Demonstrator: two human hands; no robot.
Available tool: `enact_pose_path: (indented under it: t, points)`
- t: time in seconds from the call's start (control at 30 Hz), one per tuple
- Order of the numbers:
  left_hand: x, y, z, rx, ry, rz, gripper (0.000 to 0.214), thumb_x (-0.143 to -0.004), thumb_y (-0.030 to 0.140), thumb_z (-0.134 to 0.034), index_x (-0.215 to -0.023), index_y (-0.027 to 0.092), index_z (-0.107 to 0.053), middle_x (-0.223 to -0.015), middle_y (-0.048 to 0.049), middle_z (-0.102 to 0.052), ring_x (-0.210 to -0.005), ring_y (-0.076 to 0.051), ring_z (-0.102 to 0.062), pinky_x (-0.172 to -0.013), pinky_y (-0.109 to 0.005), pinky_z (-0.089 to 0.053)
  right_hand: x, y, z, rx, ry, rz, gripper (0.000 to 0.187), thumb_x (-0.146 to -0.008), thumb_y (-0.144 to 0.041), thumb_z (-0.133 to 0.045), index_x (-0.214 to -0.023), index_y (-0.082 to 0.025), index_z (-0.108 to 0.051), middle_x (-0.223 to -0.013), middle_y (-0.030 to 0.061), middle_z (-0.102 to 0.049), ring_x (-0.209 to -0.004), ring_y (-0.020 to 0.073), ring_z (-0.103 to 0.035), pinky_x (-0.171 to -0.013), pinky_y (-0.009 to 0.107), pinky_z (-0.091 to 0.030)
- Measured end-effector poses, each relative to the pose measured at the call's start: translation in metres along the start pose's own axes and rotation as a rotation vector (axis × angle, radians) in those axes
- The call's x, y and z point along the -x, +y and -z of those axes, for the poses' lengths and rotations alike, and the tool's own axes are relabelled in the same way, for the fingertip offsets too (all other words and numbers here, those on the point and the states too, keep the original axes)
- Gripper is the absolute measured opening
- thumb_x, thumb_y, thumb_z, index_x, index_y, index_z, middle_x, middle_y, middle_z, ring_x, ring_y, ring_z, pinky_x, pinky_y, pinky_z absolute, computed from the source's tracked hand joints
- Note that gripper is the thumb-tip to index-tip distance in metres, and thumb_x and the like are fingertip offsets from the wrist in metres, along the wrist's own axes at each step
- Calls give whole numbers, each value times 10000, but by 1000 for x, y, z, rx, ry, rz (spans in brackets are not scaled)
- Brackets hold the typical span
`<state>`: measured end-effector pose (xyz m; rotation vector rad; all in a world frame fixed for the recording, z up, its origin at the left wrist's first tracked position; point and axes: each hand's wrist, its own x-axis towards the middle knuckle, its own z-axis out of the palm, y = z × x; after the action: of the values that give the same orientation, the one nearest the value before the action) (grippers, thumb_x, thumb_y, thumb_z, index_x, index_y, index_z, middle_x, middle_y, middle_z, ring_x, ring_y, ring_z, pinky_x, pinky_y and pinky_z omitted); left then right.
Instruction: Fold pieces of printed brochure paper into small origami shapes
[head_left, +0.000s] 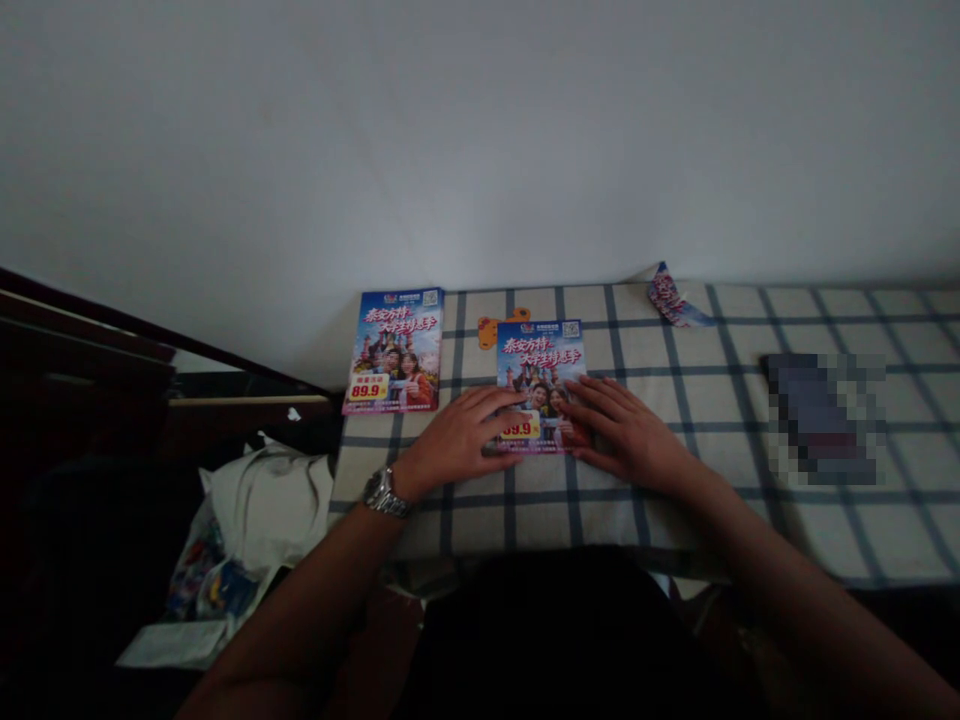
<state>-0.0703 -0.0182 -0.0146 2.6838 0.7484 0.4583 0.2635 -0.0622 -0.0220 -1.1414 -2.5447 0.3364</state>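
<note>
Hands (457,440) (626,435) over flyer (541,358), lower half hidden

The price 89.9 shows in red on the centre flyer (541,372) and the second flyer (395,350). Their white Chinese headlines are too blurred to read.

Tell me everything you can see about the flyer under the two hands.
The flyer is a printed paper sheet, blue on top with white and red lettering, a photo of people and a yellow 89.9 price box. It lies flat on the checked cloth. The left hand and right hand rest flat on its lower half, one from each side.
</note>
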Motion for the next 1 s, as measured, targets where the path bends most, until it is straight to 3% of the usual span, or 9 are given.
enact_pose_path:
  t: [0.2,0.33,0.47,0.63,0.73,0.93,1.0]
  points:
    - [2,0,-3,-7,41,-18,359,-1043,435,-659,-1357,262,-636,-1563,-75,-580,-1432,-291,-554,-1210,-556,-482,1,0,3,-6,-29,7,841,-962,-542,-732,-1681,-307,-364,-1760,82,-353,-1623,346,-334,-1309,617,-333]
    - [1,0,-2,-5,44,-9,343,-1053,434,-649,-1361,282,-646,-1546,-65,-600,-1420,-280,-569,-1202,-551,-495,0,-1,3,-15,-27,0,780,-989,-448,-719,-1674,-325,-366,-1747,83,-380,-1622,330,-341,-1302,626,-343]
    - [2,2,0,6,36,-1,378,-1043,457,-662,-1384,297,-643,-1552,-66,-598,-1427,-283,-566,-1202,-555,-492,0,-1,3,-45,4,4,619,-996,-369,-709,-1578,-293,-512,-1727,103,-409,-1611,332,-365,-1285,646,-364]
    - [-1,8,7,7,-3,8,585,-948,650,-717,-1397,283,-639,-1567,-100,-577,-1433,-328,-552,-1213,-579,-469,-1,-3,4,-50,13,4,328,-1020,-302,-667,-1346,-263,-681,-1681,107,-487,-1589,323,-411,-1265,643,-399]
    - [-7,9,11,-18,-1,16,380,-1043,491,-652,-1362,286,-654,-1511,-69,-623,-1368,-283,-599,-1173,-532,-504,-5,-3,7,-32,27,3,225,-1048,-303,-636,-1251,-264,-724,-1642,103,-542,-1556,316,-466,-1236,617,-448]
    - [-23,6,22,-42,-33,-18,245,-1107,359,-545,-1284,254,-677,-1319,-58,-722,-1196,-243,-679,-1059,-467,-559,-17,6,19,-69,35,-18,247,-1077,-302,-571,-1259,-262,-734,-1446,94,-711,-1367,316,-656,-1090,578,-576]
    - [-28,4,24,-23,-34,31,243,-1120,336,-501,-1244,234,-683,-1201,-63,-748,-1115,-232,-703,-982,-430,-584,-22,10,24,-133,17,-32,274,-1077,-319,-561,-1284,-253,-728,-1391,103,-735,-1294,307,-696,-1069,547,-593]
